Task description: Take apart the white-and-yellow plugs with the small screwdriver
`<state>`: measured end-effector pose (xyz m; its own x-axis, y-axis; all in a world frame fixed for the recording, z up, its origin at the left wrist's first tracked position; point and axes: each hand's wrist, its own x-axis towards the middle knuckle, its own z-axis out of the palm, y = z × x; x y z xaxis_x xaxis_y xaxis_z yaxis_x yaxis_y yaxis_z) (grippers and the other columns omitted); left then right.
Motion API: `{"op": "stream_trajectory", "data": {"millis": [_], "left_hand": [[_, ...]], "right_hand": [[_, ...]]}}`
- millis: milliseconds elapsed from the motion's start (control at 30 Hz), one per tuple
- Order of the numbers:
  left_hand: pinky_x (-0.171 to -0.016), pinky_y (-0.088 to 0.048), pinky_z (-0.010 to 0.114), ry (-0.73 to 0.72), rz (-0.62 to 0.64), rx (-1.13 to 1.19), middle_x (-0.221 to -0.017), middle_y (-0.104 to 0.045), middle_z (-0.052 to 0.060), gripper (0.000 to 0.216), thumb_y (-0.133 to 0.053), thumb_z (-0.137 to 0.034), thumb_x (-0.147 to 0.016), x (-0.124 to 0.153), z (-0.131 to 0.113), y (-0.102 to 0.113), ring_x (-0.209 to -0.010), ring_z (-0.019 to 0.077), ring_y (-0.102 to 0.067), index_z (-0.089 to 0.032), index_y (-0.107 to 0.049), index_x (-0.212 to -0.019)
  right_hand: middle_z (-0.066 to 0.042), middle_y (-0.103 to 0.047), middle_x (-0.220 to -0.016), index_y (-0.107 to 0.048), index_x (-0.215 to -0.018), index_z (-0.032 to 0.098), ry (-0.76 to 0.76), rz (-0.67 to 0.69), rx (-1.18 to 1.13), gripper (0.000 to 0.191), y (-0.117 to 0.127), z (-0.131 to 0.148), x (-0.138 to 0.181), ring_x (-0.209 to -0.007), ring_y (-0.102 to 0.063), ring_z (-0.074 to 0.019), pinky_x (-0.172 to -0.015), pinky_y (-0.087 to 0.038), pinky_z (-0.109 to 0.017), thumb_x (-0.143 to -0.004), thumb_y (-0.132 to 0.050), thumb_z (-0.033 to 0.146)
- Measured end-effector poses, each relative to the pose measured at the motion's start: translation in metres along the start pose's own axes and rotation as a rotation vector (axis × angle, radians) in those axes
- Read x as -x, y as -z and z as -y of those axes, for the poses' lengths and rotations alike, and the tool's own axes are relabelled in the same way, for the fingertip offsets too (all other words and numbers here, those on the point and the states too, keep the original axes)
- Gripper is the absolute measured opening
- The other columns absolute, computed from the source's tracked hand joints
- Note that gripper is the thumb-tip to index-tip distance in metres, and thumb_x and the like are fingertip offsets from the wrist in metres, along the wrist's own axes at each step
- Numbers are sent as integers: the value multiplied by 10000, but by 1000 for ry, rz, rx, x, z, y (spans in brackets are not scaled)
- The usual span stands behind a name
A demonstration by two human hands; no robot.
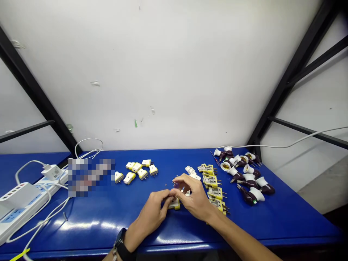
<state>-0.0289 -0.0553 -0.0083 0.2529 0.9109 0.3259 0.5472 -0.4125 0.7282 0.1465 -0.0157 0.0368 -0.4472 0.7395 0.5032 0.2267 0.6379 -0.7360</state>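
Observation:
Over the blue table, my left hand (153, 208) is closed, its thumb and forefinger at the near end of a white and yellow plug (176, 205). My right hand (195, 197) curls close above the same plug, fingertips meeting those of the left. A purple, see-through piece (176, 185) shows between its fingers, perhaps a screwdriver handle; most of it is hidden. Just beyond the right hand lie white plug covers (192, 173). To its right runs a row of opened yellow plug halves (211, 181) with their pins pointing right.
Several closed white and yellow plugs (136, 167) lie at left centre. Dark purple lamp holders with white rims (249, 177) cluster at right, a screwdriver (216, 159) beside them. A power strip (38, 192) and loose white cables take up the left side. Black frame bars (40, 87) flank the table.

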Motion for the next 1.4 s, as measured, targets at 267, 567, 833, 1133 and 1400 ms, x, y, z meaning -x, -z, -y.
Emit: {"op": "stream_trajectory", "data": {"millis": [267, 567, 833, 1133, 1400], "left_hand": [[-700, -487, 250, -7, -12, 41, -812, -726, 31, 219, -469, -200, -973, 1, -1, 1, -708, 166, -656, -185, -668, -884], [-668, -504, 246, 29, -25, 89, -782, -712, 27, 184, -507, -205, -954, -2, -1, 0, -696, 171, -660, -181, -672, -877], [-647, -515, 250, 67, -56, 131, -751, -736, 27, 186, -553, -220, -923, -2, 0, -1, -671, 175, -679, -170, -688, -804], [-748, -555, 282, 43, -51, 148, -838, -764, 51, 227, -528, -258, -959, -1, 0, 3, -768, 199, -709, -167, -722, -883], [-765, -553, 289, 27, -34, 121, -890, -778, 48, 128, -604, -233, -914, -3, -2, 5, -806, 214, -722, -182, -718, -941]], "right_hand": [[-62, -765, -841, -747, -1054, 186, 7, 99, -55, 284, 5, 3, -3, -661, -668, -169, -660, -529, -291, -1013, -490, 300], [-58, -741, -790, -765, -928, 179, -112, -38, -99, 271, -4, 5, -10, -580, -595, -149, -557, -475, -269, -958, -579, 374], [-59, -750, -1007, -709, -1138, 184, -138, 168, -247, 297, -1, 10, -13, -610, -590, -117, -599, -485, -250, -976, -567, 388], [-60, -728, -955, -688, -1049, 185, -29, 112, -111, 295, -4, 10, -9, -798, -659, -172, -733, -503, -286, -1038, -424, 315], [-43, -723, -902, -698, -1046, 185, -62, 89, -87, 239, -5, 10, -8, -739, -631, -159, -695, -495, -275, -1006, -481, 276]]}}
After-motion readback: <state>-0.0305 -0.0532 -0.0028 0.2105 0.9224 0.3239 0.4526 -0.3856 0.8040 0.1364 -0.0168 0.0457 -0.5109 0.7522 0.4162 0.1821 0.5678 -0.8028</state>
